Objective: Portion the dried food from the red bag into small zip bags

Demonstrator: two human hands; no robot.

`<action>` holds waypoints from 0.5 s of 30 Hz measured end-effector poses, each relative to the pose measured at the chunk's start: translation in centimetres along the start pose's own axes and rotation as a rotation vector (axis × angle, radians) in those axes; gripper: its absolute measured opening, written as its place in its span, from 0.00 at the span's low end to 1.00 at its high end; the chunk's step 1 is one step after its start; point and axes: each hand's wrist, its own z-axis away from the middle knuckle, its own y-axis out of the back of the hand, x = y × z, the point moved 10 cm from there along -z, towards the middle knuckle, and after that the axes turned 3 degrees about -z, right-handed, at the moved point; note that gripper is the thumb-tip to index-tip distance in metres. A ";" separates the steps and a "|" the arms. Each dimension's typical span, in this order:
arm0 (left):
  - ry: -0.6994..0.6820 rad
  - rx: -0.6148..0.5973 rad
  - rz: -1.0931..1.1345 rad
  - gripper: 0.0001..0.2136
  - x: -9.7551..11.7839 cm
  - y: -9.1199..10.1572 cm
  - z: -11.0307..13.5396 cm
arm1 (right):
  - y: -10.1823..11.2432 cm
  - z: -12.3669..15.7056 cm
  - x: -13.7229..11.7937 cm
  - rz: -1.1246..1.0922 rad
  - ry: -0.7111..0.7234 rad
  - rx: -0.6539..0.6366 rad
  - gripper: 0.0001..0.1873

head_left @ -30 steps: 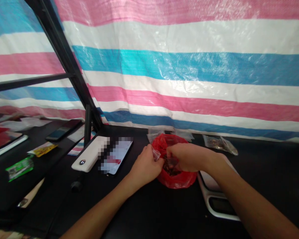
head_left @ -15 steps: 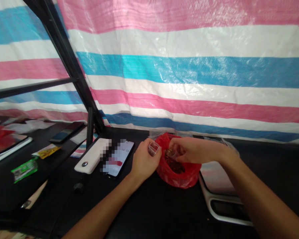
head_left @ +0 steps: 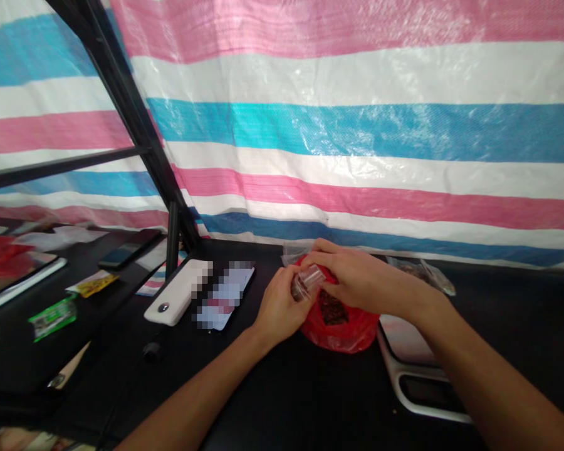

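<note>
A red plastic bag (head_left: 343, 326) with dark brown pieces inside sits open on the black table (head_left: 301, 401). Just above its left rim my left hand (head_left: 279, 307) and my right hand (head_left: 357, 279) meet on a small clear plastic pouch (head_left: 306, 280). Both hands are closed on the pouch, the left from below and the right from above with fingers pinching its top. What the pouch holds is too small to tell.
A white scale (head_left: 413, 363) lies right of the bag, under my right forearm. A white power bank (head_left: 175, 293) and a phone (head_left: 225, 294) lie to the left. Filled clear pouches (head_left: 425, 270) rest by the striped tarp (head_left: 357, 131). A black metal frame (head_left: 136, 125) separates the neighbouring table.
My right hand has come up out of the red bag and moved left onto the small clear pouch held by my left hand. The view has shifted slightly.
</note>
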 end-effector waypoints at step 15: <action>0.169 0.000 0.024 0.08 -1.7 0.5 -0.1 | -2.0 1.2 3.1 0.085 -0.182 -0.200 0.07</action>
